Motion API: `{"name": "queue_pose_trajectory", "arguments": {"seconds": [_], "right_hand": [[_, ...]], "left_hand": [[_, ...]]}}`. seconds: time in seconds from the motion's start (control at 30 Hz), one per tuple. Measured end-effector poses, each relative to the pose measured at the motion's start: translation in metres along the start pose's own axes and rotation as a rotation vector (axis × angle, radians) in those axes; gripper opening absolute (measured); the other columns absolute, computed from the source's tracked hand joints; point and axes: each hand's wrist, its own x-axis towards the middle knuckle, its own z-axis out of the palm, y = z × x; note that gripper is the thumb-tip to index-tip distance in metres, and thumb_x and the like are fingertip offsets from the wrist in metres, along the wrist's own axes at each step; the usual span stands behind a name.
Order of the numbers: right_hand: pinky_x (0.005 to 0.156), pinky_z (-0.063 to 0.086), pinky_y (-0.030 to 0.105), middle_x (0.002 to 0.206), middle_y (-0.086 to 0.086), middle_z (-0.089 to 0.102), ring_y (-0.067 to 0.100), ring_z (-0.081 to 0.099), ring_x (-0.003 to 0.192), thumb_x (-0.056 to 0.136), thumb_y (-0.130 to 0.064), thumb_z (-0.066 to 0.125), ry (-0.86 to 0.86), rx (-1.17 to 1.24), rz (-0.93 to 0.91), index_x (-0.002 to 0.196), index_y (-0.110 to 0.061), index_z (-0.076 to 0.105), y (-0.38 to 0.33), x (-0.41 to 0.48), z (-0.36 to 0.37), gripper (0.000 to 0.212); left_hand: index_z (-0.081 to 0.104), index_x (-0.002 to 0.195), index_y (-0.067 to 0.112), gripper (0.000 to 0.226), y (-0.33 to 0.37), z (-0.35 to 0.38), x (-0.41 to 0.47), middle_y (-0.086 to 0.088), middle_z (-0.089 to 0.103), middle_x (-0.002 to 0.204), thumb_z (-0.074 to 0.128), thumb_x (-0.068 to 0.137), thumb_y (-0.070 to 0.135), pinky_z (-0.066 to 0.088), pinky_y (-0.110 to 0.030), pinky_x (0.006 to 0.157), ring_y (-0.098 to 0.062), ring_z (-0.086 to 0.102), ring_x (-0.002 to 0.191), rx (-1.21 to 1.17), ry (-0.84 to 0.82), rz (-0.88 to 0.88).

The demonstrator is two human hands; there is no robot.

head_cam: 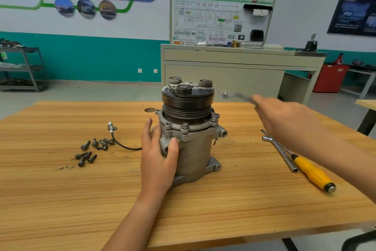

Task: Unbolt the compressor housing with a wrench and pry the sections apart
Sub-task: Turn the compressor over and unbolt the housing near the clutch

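A grey metal compressor stands upright in the middle of the wooden table, its black pulley on top. A bolt sits in the front of its flange. My left hand grips the housing's left side, thumb on the front. My right hand is raised to the right of the pulley and holds a wrench, blurred, its head pointing left toward the pulley without touching it.
Several loose bolts lie on the table to the left, beside a black wire with a white connector. A yellow-handled screwdriver and a metal socket wrench lie to the right. A grey workbench stands behind.
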Motion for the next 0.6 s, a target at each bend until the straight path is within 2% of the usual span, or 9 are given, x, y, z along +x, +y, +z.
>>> {"name": "queue_pose_trajectory", "arguments": {"seconds": [0.07, 0.13, 0.17, 0.27, 0.43, 0.6], "right_hand": [[0.036, 0.021, 0.023, 0.063, -0.002, 0.045, 0.020, 0.040, 0.045, 0.088, -0.009, 0.053, -0.242, -0.130, -0.004, 0.114, -0.013, 0.051, -0.008, -0.008, -0.007, 0.026], [0.038, 0.019, 0.023, 0.079, -0.005, 0.051, 0.017, 0.042, 0.055, 0.096, -0.018, 0.036, -0.326, -0.190, 0.022, 0.126, -0.024, 0.035, -0.013, -0.011, -0.008, 0.030], [0.039, 0.019, 0.024, 0.081, -0.005, 0.049, 0.016, 0.041, 0.056, 0.097, -0.018, 0.033, -0.341, -0.194, 0.019, 0.127, -0.025, 0.032, -0.016, -0.010, -0.008, 0.031], [0.040, 0.020, 0.024, 0.069, -0.005, 0.035, 0.013, 0.033, 0.051, 0.095, -0.011, 0.034, -0.386, -0.180, 0.025, 0.128, -0.021, 0.032, -0.026, -0.003, -0.011, 0.034], [0.036, 0.019, 0.025, 0.061, 0.003, 0.022, 0.014, 0.024, 0.044, 0.090, 0.003, 0.034, -0.483, -0.308, -0.043, 0.122, -0.005, 0.034, -0.056, -0.003, -0.025, 0.033], [0.036, 0.024, 0.024, 0.062, 0.003, 0.026, 0.015, 0.027, 0.044, 0.091, 0.006, 0.034, -0.596, -0.341, -0.073, 0.122, -0.003, 0.034, -0.055, 0.002, -0.034, 0.032]], "left_hand": [[0.041, 0.141, 0.015, 0.064, 0.001, 0.001, 0.000, 0.016, 0.018, 0.149, 0.039, 0.084, 0.044, 0.011, 0.012, 0.085, 0.034, 0.005, 0.119, 0.005, 0.001, -0.009], [0.041, 0.141, 0.013, 0.062, 0.002, 0.001, -0.001, 0.010, 0.019, 0.152, 0.040, 0.085, 0.041, 0.011, 0.012, 0.085, 0.032, 0.006, 0.119, 0.010, 0.002, -0.010], [0.040, 0.141, 0.013, 0.062, 0.003, 0.001, -0.001, 0.009, 0.019, 0.153, 0.039, 0.085, 0.041, 0.010, 0.012, 0.085, 0.029, 0.008, 0.121, 0.015, 0.003, -0.010], [0.041, 0.142, 0.013, 0.064, 0.004, 0.001, -0.001, 0.008, 0.019, 0.153, 0.039, 0.085, 0.042, 0.009, 0.012, 0.085, 0.019, 0.011, 0.125, 0.023, 0.002, -0.008], [0.040, 0.141, 0.014, 0.063, 0.004, 0.001, -0.002, 0.008, 0.020, 0.153, 0.039, 0.085, 0.043, 0.010, 0.012, 0.085, 0.015, 0.014, 0.127, 0.012, 0.011, -0.025], [0.039, 0.142, 0.013, 0.065, 0.003, 0.004, -0.002, 0.010, 0.023, 0.150, 0.039, 0.084, 0.042, 0.012, 0.011, 0.087, 0.015, 0.016, 0.126, -0.011, 0.015, -0.038]]}}
